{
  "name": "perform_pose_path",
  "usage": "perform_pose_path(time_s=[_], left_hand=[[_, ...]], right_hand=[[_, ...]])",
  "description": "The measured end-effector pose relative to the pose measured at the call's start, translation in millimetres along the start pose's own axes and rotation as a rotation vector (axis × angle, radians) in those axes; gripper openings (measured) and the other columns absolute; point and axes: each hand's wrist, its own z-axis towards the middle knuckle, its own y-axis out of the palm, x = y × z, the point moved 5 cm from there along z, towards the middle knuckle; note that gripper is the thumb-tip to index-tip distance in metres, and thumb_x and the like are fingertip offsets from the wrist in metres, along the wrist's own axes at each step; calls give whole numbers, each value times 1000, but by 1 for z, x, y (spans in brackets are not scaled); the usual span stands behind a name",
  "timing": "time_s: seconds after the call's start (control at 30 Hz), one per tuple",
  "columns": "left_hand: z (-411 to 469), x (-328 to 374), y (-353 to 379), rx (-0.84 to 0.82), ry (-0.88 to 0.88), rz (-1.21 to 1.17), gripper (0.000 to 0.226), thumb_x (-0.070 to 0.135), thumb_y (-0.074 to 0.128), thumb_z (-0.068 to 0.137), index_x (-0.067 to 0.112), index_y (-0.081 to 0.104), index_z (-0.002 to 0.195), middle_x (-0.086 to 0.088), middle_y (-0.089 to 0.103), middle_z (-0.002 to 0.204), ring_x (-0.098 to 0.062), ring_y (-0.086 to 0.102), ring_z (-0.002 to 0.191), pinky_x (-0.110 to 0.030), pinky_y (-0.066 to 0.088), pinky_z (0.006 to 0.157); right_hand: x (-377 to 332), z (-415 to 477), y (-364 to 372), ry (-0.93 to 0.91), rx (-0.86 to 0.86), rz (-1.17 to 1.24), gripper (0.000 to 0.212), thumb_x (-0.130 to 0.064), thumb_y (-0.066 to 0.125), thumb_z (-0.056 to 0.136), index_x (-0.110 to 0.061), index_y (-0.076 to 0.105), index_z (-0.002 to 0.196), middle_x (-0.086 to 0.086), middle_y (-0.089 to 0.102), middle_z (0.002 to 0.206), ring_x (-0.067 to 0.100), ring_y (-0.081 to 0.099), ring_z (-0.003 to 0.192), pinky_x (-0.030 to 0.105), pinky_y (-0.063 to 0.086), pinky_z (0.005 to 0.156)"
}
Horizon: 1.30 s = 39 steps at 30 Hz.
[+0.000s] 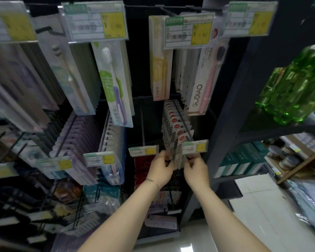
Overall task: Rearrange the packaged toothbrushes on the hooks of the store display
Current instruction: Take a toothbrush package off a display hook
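Two bare forearms reach up from the bottom edge, and the left hand [161, 167] and right hand [195, 169] meet low in the middle of a black display rack [138, 70] that fills most of the view. To the right of it stands a dark shelf unit [244, 99] carrying green bottles [295, 84], with teal boxes [244, 159] one level lower and pale floor tiles [253, 215] beneath. High on the rack hang long packs: a purple toothbrush pack [115, 84], a yellow pack [160, 70] and a pink toothbrush pack [202, 79], each under a large price tag. Below them a row of packs [171, 119] printed with red dots and "10000" sits on a thin hook [182, 117] that runs toward the camera. The front pack [177, 153] of that row is between the two hands: the left fingers curl onto its left edge, the right fingers and thumb pinch its right edge, so both hands are clamped on it from opposite sides. Its top reaches the tip of the hook, just behind a small price tag [195, 146]; whether the hook passes through it cannot be told. A second small tag [143, 150] hangs just left of the left fingers. A thin bracelet [153, 181] circles the left wrist.
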Motion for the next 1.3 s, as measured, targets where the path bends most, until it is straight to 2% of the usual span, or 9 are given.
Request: perform_pose_path(time_s=[0.07,0.13,0.23,0.37,0.47,0.63,0.8,1.0,1.3], left_hand=[[-8,-6,-3,-31,54,179,28,23,55,98,18,55,125,-1,59,124,-16,58,111,-35,51,98],[-18,-11,-9,-24,110,386,29,27,51,98,20,54,125,-1,57,123,-19,58,110,-42,51,94],[-38,-19,-16,-39,182,543,28,28,48,97,21,52,124,-2,57,119,-22,58,108,-43,50,89],[-65,-41,-18,-82,257,722,26,33,47,97,23,49,120,0,57,115,-24,55,107,-40,41,81],[-84,-63,-18,-144,274,761,24,34,46,97,22,48,118,0,56,115,-24,54,109,-40,38,82],[-111,-100,-13,-245,310,782,27,31,46,98,20,47,122,-1,54,120,-24,51,116,-39,36,84],[-132,-136,-7,-345,314,818,35,30,47,96,21,45,130,-3,55,124,-26,51,117,-41,39,89],[-150,-184,9,-432,303,852,35,29,49,95,19,47,128,-4,54,123,-28,52,117,-43,39,91],[-178,-282,73,-551,242,898,37,22,48,94,16,48,131,-6,57,122,-30,55,111,-41,39,89]], right_hand=[[-3,-14,4,-90,-11,-194,18,-26,51,97,-14,55,111,6,58,108,27,60,96,39,52,77],[-8,-29,6,-202,14,-350,21,-24,52,95,-13,55,112,6,56,108,28,59,95,40,51,75],[-10,-56,13,-304,84,-511,22,-23,56,90,-14,58,111,5,59,103,28,58,96,41,46,77],[-3,-91,24,-317,126,-622,29,-23,62,86,-17,61,114,4,61,101,29,57,95,43,45,78],[7,-117,33,-337,189,-650,30,-21,70,79,-16,63,108,4,60,94,29,57,88,42,45,72],[34,-156,50,-265,215,-691,28,-18,71,77,-16,63,104,5,59,90,30,57,86,41,44,71],[62,-184,69,-167,175,-703,34,-18,72,75,-15,64,108,7,61,93,32,58,89,43,45,74],[107,-210,95,-101,118,-707,35,-19,70,74,-17,62,108,8,58,93,33,57,90,40,41,71],[215,-233,139,-52,8,-738,30,-15,67,75,-16,64,105,7,60,89,32,57,85,40,42,69]])
